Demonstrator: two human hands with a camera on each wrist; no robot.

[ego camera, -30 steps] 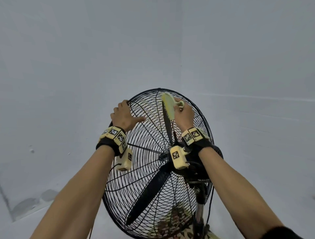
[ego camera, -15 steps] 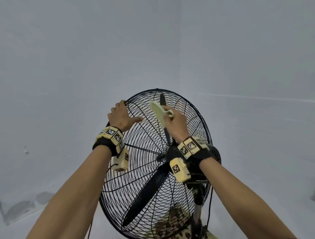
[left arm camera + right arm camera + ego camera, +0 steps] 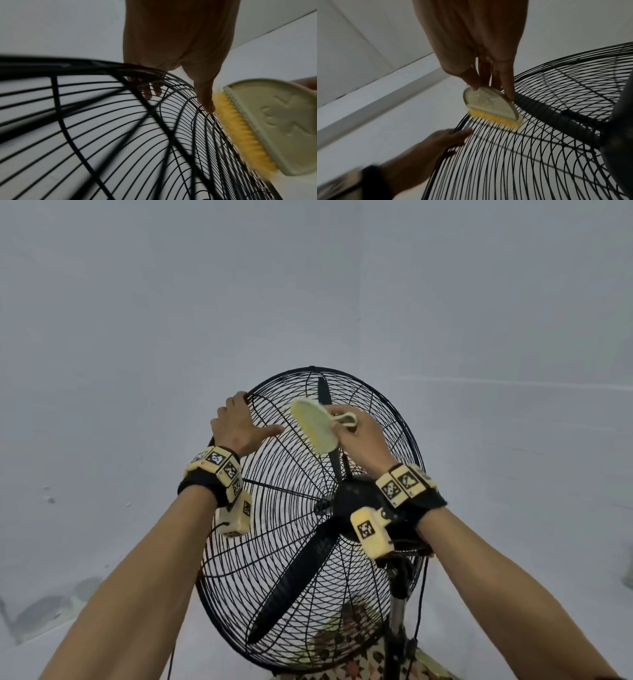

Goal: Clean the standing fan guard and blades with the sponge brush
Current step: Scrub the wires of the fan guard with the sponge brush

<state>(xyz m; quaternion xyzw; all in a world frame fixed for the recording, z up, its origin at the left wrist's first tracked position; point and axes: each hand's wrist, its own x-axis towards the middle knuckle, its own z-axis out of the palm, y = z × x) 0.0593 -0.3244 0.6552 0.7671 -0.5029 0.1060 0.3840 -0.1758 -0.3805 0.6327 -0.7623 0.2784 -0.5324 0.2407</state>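
Note:
A black standing fan with a round wire guard [image 3: 274,542] and dark blades [image 3: 291,573] stands in front of me. My left hand [image 3: 239,426] grips the guard's upper left rim [image 3: 102,67], fingers curled over it and thumb [image 3: 205,100] lying on the wires. My right hand [image 3: 359,436] holds a pale green brush [image 3: 315,426] with yellow bristles [image 3: 494,120] by its looped handle. The bristles press on the guard's upper wires, just right of my left thumb. The brush [image 3: 278,125] looms close in the left wrist view.
The fan's motor housing [image 3: 370,508] sits behind my right wrist, above the metal pole [image 3: 397,621] and a dangling cord. A patterned base or mat [image 3: 359,659] lies below. White walls [image 3: 137,302] surround the fan.
The brush has swept left across the upper guard from beside the top blade, toward my left thumb. My left hand stays on the rim.

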